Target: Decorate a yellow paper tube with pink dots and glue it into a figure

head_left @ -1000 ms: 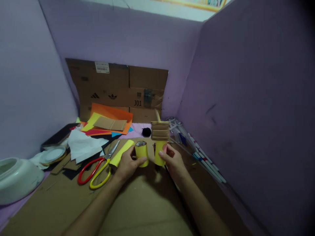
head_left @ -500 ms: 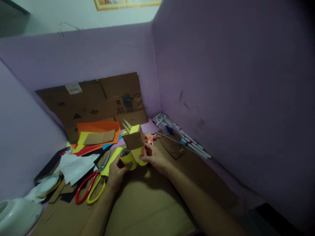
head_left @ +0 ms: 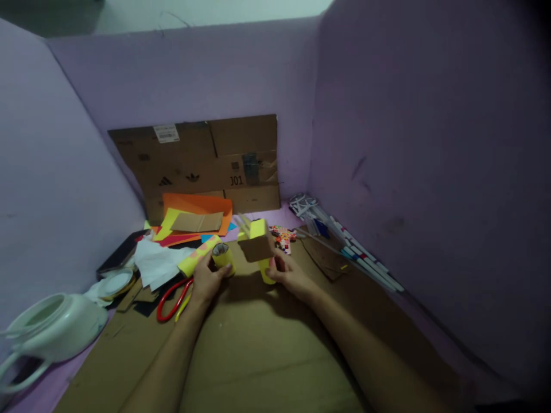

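My left hand (head_left: 208, 281) is closed around a short yellow paper tube (head_left: 224, 263) with a dark open top, held upright. To its right, my right hand (head_left: 290, 276) pinches the lower part of a craft model (head_left: 258, 245), a brown cardboard box shape with yellow paper on top and a yellow piece beneath. Thin pointed strips stick up from the model's back, blurred by motion. Beside my left hand lies a yellow paper roll (head_left: 198, 256) with pinkish spots. Scissors (head_left: 166, 301) with red and yellow handles lie partly hidden behind my left wrist.
A printed cardboard sheet (head_left: 193, 166) leans on the back wall. Orange paper (head_left: 198, 203) and white paper (head_left: 159, 267) lie at left, near a white pot (head_left: 77, 327). Striped sticks (head_left: 365, 261) lie along the right wall. Brown cardboard (head_left: 267, 338) covers the work surface.
The yellow tube and the craft model, close together before, are now apart, with my right hand further right. The camera view has shifted, showing more of the white pot.
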`<state>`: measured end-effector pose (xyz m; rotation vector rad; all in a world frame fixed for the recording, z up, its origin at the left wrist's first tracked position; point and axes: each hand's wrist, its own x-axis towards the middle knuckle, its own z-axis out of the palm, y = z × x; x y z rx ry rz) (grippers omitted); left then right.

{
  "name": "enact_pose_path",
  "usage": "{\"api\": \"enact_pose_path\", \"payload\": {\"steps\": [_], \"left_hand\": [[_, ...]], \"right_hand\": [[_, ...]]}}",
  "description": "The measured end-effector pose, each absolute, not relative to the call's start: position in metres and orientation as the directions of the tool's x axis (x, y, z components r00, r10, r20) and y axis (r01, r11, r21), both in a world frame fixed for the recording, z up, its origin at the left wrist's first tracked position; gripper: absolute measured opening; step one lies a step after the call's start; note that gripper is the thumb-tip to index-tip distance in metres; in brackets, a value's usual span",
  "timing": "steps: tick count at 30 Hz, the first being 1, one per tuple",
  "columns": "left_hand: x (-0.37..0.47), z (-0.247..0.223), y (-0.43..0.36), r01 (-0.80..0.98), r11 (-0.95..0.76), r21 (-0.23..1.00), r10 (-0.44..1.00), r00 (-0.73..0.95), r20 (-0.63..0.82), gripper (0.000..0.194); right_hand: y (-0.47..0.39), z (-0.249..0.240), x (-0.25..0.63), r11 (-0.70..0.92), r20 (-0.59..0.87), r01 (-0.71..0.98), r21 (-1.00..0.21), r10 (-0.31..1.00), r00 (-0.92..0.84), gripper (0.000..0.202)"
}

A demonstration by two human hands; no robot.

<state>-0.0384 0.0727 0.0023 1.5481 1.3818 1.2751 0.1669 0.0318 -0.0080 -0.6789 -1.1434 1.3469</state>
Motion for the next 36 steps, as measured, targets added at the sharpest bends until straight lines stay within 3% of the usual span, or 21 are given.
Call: {"api": "enact_pose_path", "payload": {"steps": [7,12,17,20,23,26,30,33,36], "left_hand": [[-0.044,0.001,0.048,0.301,-0.187,0.935,0.982,0.039,0.184,0.046],[-0.045,0.006,0.037,0.376,-0.2,0.905,0.98,0.061,0.192,0.032],[-0.054,0.008,0.036,0.413,-0.247,0.877,0.969,0.081,0.234,0.055],[-0.067,0.017,0.036,0.486,-0.229,0.843,0.959,-0.036,0.281,0.063],[-0.079,0.024,0.042,0.72,-0.195,0.666,0.894,-0.15,0.423,0.057],[-0.083,0.022,0.054,0.88,-0.084,0.468,0.911,-0.122,0.394,0.055],[-0.082,0.016,0.069,0.888,-0.046,0.458,0.935,-0.123,0.331,0.057],[-0.084,0.022,0.066,0.875,-0.081,0.478,0.892,-0.15,0.426,0.055],[-0.082,0.034,0.049,0.782,-0.282,0.555,0.72,-0.21,0.661,0.036]], "right_hand": [[0.036,-0.011,0.163,0.139,0.182,-0.314,-0.939,0.977,-0.113,0.034],[0.029,-0.015,0.15,0.087,0.139,-0.277,-0.957,0.975,-0.173,0.027],[0.029,-0.024,0.16,0.081,0.117,-0.237,-0.968,0.982,-0.145,0.028],[0.028,-0.024,0.163,0.076,0.105,-0.242,-0.967,0.988,-0.11,0.032],[0.025,-0.024,0.16,0.06,0.093,-0.266,-0.962,0.989,-0.112,0.033],[0.024,-0.025,0.155,0.046,0.083,-0.275,-0.96,0.988,-0.126,0.033],[0.023,-0.02,0.154,-0.006,0.057,-0.364,-0.931,0.985,-0.162,0.034],[0.02,-0.013,0.157,-0.07,0.018,-0.469,-0.881,0.983,-0.181,0.038],[0.017,-0.006,0.158,-0.118,-0.015,-0.555,-0.823,0.982,-0.186,0.043]]}}
